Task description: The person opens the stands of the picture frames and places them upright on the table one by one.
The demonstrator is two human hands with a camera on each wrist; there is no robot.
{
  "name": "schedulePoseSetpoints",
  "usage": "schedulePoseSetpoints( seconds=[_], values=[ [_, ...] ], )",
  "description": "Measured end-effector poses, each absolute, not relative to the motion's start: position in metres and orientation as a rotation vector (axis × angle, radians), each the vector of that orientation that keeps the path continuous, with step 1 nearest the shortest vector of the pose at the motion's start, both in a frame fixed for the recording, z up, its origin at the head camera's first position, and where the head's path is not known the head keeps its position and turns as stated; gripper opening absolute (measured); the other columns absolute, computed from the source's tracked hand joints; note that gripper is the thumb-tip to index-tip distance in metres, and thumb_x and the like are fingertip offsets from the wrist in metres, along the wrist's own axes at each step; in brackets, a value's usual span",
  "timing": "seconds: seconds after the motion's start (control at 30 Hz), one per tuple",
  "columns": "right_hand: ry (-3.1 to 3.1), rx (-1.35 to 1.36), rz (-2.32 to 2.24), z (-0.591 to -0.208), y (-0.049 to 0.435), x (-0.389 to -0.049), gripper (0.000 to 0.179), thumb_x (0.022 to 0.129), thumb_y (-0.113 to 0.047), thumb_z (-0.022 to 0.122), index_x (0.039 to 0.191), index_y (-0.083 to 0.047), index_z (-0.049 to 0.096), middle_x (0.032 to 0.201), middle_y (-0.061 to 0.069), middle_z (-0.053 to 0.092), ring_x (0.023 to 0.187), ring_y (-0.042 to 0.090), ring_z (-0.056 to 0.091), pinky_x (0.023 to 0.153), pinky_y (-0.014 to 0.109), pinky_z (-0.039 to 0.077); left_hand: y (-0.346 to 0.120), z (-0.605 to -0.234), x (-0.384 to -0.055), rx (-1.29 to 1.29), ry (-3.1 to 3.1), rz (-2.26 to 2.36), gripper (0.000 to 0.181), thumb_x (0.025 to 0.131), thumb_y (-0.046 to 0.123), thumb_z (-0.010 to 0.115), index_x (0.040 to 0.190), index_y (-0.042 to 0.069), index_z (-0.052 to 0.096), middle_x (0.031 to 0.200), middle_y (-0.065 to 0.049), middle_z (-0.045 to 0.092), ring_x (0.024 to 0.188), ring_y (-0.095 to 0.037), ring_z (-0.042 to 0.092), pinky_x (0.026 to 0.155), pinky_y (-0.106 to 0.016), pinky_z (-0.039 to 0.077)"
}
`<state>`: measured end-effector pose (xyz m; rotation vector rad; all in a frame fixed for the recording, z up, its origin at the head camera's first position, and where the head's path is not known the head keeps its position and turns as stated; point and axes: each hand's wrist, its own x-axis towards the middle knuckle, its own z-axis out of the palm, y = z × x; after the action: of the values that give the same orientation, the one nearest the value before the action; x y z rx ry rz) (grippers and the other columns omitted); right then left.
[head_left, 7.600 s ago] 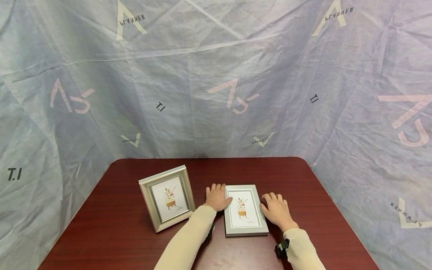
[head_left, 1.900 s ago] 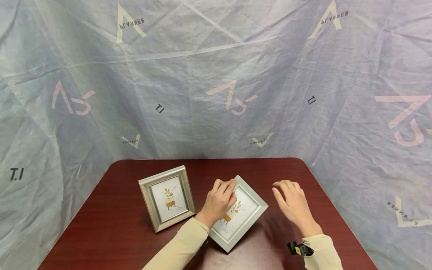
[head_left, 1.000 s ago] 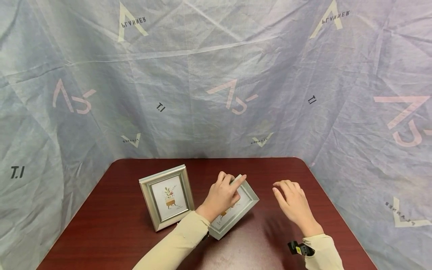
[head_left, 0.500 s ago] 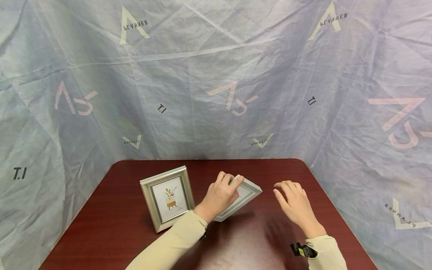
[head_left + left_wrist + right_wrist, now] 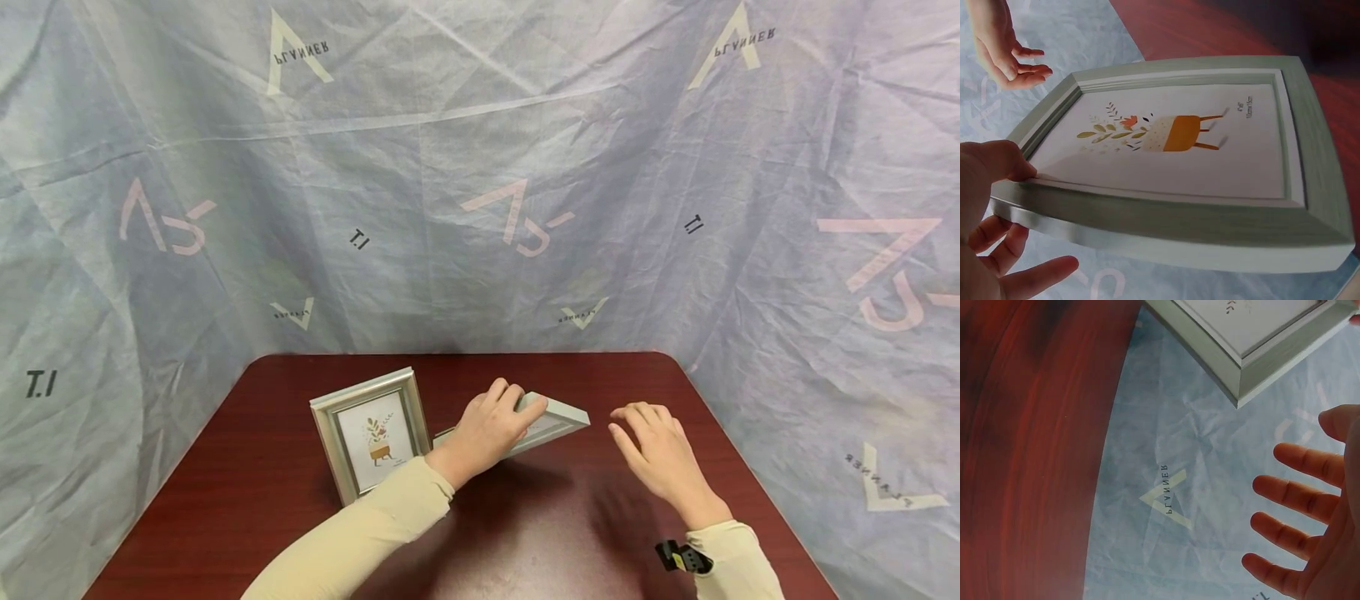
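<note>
A pale grey-green picture frame point(image 5: 558, 419) is held above the table by my left hand point(image 5: 487, 425), which hides much of it in the head view. In the left wrist view the thumb lies on the front edge of the frame point(image 5: 1191, 215) and fingers curl beneath it; its print shows an orange plant pot with leaves. My right hand point(image 5: 660, 454) hovers to the right, fingers loosely spread, touching nothing. The right wrist view shows that hand point(image 5: 1310, 512) apart from the frame's corner point(image 5: 1241, 378).
A silver-gold picture frame point(image 5: 348, 487) stands upright on the dark red table point(image 5: 247, 500), left of my left hand and partly behind my sleeve. Grey printed cloth point(image 5: 450, 275) hangs around the table's back and sides.
The grey-green frame, lying flat at first, has been lifted by my left hand and tipped until its face is seen nearly edge-on. My right hand has left its edge and moved right.
</note>
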<state>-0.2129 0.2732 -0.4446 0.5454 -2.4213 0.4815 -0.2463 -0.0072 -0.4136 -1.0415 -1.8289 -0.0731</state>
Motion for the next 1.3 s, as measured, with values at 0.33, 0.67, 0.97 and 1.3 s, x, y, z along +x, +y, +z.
schedulePoseSetpoints(
  seconds=[0.33,0.67,0.97,1.3],
  values=[
    [-2.429,0.561,0.472,-0.446,0.274,-0.212,0.014,0.092,-0.014,0.065,0.105,-0.009,0.067,0.105,0.007,0.063,0.104,0.034,0.052,0.081,0.054,0.039,-0.014,-0.399,-0.244,-1.061,-1.856,0.108,0.034,0.083,0.003,0.073,0.111,0.019,0.063,0.089,-0.001,0.061,0.082,-0.021,0.056,0.09,-0.055,0.046],
    [-2.422,0.594,0.441,-0.446,0.276,-0.214,0.016,0.092,-0.015,0.066,0.106,-0.009,0.067,0.107,0.007,0.063,0.105,0.035,0.052,0.084,0.056,0.039,-0.025,-0.387,-0.244,-1.118,-1.859,0.186,0.028,0.087,0.004,0.072,0.108,0.02,0.065,0.093,0.002,0.063,0.083,-0.017,0.057,0.095,-0.061,0.041],
    [-2.388,0.643,0.399,-0.445,0.279,-0.216,0.018,0.09,-0.015,0.068,0.106,-0.007,0.068,0.108,0.011,0.063,0.106,0.036,0.053,0.083,0.055,0.039,-0.037,-0.386,-0.251,-1.179,-1.816,0.132,0.031,0.081,-0.005,0.07,0.098,0.021,0.064,0.088,0.002,0.064,0.084,-0.019,0.057,0.095,-0.064,0.041],
    [-2.372,0.708,0.39,-0.447,0.279,-0.219,0.018,0.088,-0.015,0.069,0.104,-0.008,0.067,0.106,0.008,0.064,0.105,0.035,0.054,0.083,0.056,0.04,-0.049,-0.385,-0.254,-1.268,-1.756,0.128,0.021,0.089,0.0,0.065,0.094,0.02,0.067,0.088,0.004,0.067,0.087,-0.019,0.057,0.097,-0.063,0.038]
  ],
)
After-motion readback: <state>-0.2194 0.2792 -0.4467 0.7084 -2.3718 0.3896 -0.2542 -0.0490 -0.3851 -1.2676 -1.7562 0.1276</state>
